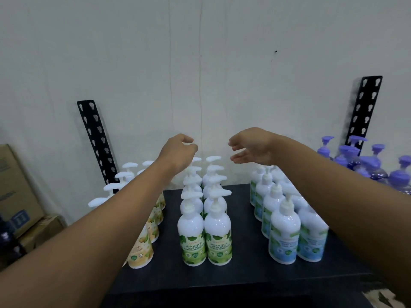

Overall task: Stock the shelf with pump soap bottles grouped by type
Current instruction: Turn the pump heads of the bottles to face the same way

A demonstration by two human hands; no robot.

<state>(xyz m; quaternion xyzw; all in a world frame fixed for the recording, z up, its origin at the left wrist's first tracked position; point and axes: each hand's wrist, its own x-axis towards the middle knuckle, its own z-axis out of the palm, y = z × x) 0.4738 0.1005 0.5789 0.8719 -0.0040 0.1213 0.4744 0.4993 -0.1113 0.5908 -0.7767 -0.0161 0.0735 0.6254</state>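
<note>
- Pale wall at the back, two black slotted uprights against it, one on the left and one on the right, and a dark shelf out in front.
- On that shelf, three groups of white pump bottles, all upright, with bare gaps between the groups.
- Centre: the green-label bottles, two tidy columns running back toward the wall, side by side and touching at the front.
- Left: the yellow-label bottles, partly hidden behind the left forearm, pump heads poking out beyond it.
- Right: the blue-label bottles, two columns again, the right forearm crossing over the outer one.
- Far right, near the right upright, a cluster of purple-pump bottles, standing apart from the white ones.
- Both arms are stretched out over the stock.
- Left hand is up above the back of the green columns, seen from behind, fingers curled in; whether they pinch anything, I cannot tell.
- Right hand hangs between the green and blue groups, fingers stretched out and spread, gripping nothing.
- Off to the left, cardboard boxes are stacked beside the shelf.
</note>
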